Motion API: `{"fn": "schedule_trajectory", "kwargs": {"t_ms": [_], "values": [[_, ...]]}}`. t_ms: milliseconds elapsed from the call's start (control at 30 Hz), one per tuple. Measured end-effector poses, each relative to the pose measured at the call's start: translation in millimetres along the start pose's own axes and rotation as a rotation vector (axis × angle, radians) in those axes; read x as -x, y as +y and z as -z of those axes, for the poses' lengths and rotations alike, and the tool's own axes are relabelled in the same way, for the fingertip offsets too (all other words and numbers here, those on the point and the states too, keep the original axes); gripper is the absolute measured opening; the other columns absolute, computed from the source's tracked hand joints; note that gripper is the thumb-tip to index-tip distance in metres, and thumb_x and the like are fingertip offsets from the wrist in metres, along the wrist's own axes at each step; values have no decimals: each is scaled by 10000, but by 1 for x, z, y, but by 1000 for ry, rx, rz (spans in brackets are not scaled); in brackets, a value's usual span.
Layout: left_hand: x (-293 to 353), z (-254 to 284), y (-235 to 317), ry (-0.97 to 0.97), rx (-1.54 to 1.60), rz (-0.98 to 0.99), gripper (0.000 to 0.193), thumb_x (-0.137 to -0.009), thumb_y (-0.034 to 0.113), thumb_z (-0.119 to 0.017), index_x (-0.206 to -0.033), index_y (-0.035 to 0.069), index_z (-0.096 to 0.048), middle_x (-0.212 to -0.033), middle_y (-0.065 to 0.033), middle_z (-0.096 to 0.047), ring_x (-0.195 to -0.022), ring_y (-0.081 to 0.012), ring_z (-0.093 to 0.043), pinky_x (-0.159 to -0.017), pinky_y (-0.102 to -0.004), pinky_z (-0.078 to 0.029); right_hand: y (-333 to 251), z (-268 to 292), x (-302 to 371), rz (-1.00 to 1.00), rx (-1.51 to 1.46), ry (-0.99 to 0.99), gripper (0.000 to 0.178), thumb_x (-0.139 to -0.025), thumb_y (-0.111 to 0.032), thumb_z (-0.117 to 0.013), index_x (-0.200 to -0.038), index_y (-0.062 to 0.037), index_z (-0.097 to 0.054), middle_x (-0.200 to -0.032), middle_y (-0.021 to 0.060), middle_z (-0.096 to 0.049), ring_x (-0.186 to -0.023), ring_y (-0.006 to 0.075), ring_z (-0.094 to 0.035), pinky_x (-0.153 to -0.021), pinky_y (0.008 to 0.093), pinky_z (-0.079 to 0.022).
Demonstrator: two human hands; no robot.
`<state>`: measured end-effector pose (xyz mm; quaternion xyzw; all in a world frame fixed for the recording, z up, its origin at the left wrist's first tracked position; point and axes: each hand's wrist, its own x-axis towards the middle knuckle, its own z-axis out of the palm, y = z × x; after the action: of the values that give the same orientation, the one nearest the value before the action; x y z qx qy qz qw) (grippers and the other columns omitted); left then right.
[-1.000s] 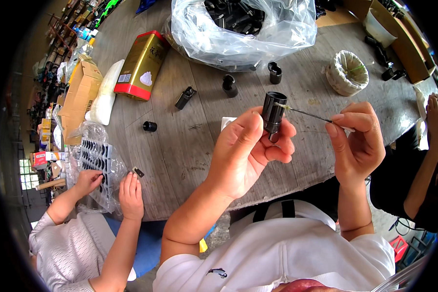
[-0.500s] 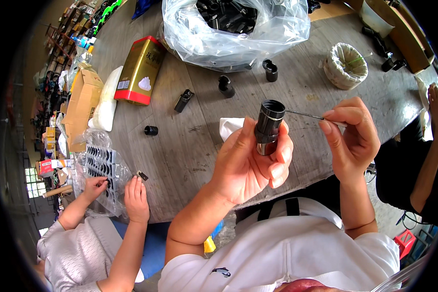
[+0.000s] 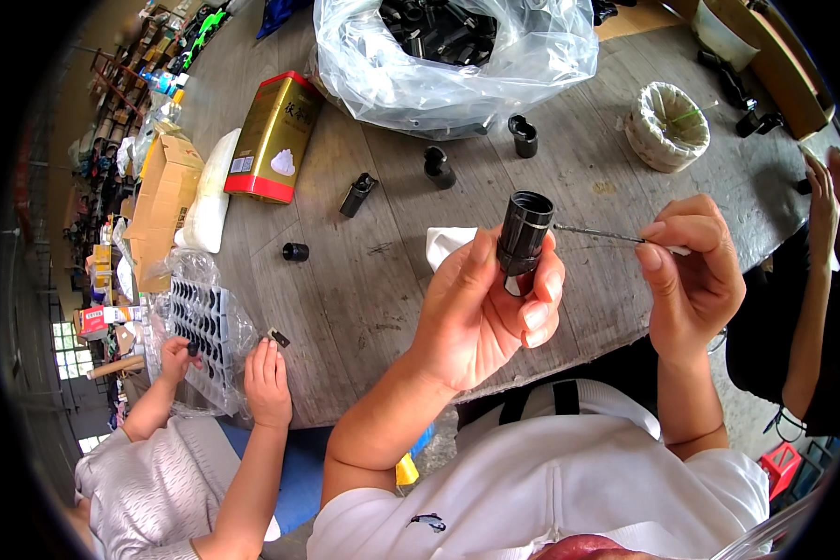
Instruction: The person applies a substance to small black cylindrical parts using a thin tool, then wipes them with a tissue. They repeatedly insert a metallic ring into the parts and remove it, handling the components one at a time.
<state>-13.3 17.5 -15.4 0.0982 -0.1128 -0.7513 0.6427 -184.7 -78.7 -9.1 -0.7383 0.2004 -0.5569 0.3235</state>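
Held upright above the table, a black cylindrical tube (image 3: 525,229) with a ridged, open top is gripped by my left hand (image 3: 476,313). A white cloth (image 3: 445,245) shows behind that hand. My right hand (image 3: 691,271) pinches a thin dark stick (image 3: 599,232) between thumb and fingers. The stick's tip points left at the tube, just beside its upper side; whether it touches cannot be told. Beyond my hands, separate black plastic parts stand or lie on the table: one notched part (image 3: 524,136), another notched part (image 3: 439,166), a longer piece (image 3: 357,194) and a short ring (image 3: 295,252).
A clear plastic bag (image 3: 457,93) full of black parts stands at the far side. A gold-and-red tin (image 3: 275,135) is at the left, a lined tub (image 3: 667,128) at the right. At left a co-worker's hands (image 3: 269,383) work by a tray of parts (image 3: 199,327); another person sits right.
My right hand has moved slightly right and down, drawing the stick's tip a little away from the tube's rim. The tube has shifted slightly right and turned in my left hand.
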Motion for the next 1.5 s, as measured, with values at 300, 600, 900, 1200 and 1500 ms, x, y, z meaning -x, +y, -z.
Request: {"fn": "schedule_trajectory", "kwargs": {"t_ms": [300, 600, 900, 1200, 1500], "values": [[-1, -4, -3, 95, -264, -106, 404, -933, 364, -506, -1126, 11, -470, -914, -108, -553, -710, -124, -514, -603, -268, -443, -1, 0, 3, -54, -60, 14, 150, -725, 12, -714, -804, 32, -588, -747, 102, -611, -668, 174, -532, -588, 246, -425], [-2, -6, -7, 309, -921, -556, 367, -811, 131, -696, -1078, 8, -475, -930, -101, -570, -764, -116, -534, -665, -264, -455, -6, 0, 5, -63, -28, 2, 150, -709, 33, -711, -806, 33, -596, -744, 95, -604, -651, 162, -523, -579, 243, -416], [-1, -4, -6, 213, -1231, -878, 410, -712, -102, -715, -1014, 11, -461, -1020, -115, -505, -839, -112, -537, -729, -232, -462, -6, -7, 7, -29, -33, 1, 153, -701, 55, -708, -808, 34, -601, -709, 77, -572, -570, 120, -469, -504, 217, -353], [1, -2, -7, 209, -1397, -930, 417, -697, -86, -729, -987, 16, -448, -997, -129, -499, -844, -123, -541, -748, -243, -475, -10, -10, 7, -63, -18, -43, 114, -737, 14, -703, -786, 41, -603, -632, 53, -516, -503, 93, -396, -445, 224, -273], [0, -1, -7, 239, -1421, -965, 420, -688, -120, -716, -987, 11, -452, -981, -123, -492, -843, -139, -561, -742, -253, -497, -5, -3, 15, -80, 1, -36, 113, -749, -15, -703, -781, 38, -609, -624, 54, -527, -507, 99, -399, -447, 226, -276]]}}
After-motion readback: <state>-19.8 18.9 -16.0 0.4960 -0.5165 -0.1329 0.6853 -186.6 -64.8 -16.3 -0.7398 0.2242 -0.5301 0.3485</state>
